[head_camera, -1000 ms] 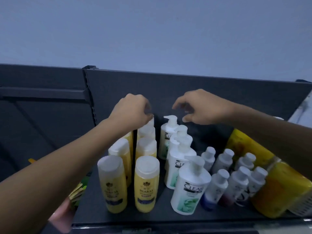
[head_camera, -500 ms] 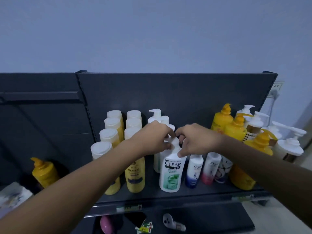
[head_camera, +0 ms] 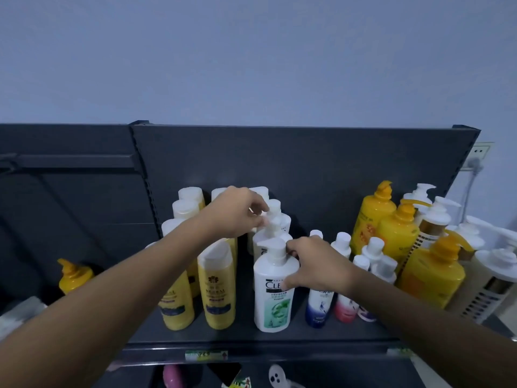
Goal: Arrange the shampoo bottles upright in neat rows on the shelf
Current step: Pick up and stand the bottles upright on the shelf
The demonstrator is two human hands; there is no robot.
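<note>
A dark shelf (head_camera: 246,338) carries upright bottles in rows. Yellow bottles with white caps (head_camera: 216,292) stand in two columns at the left. In the middle runs a column of white Clear pump bottles; the front one (head_camera: 274,292) has my right hand (head_camera: 316,266) wrapped around its shoulder and neck. My left hand (head_camera: 237,212) pinches the pump head of a white bottle further back (head_camera: 275,219). Small white Dove bottles (head_camera: 319,306) stand to the right of my right hand.
Large yellow pump bottles (head_camera: 397,233) and white and gold pump bottles (head_camera: 432,219) crowd the shelf's right end. A lone yellow bottle (head_camera: 74,275) stands on the lower left shelf. Below the shelf edge lie a pink object (head_camera: 173,376) and a white controller (head_camera: 277,378).
Both hands came down from above the bottles onto the white pump column. Since half a second ago the left hand has shifted to a pump further back, the right onto the front bottle.
</note>
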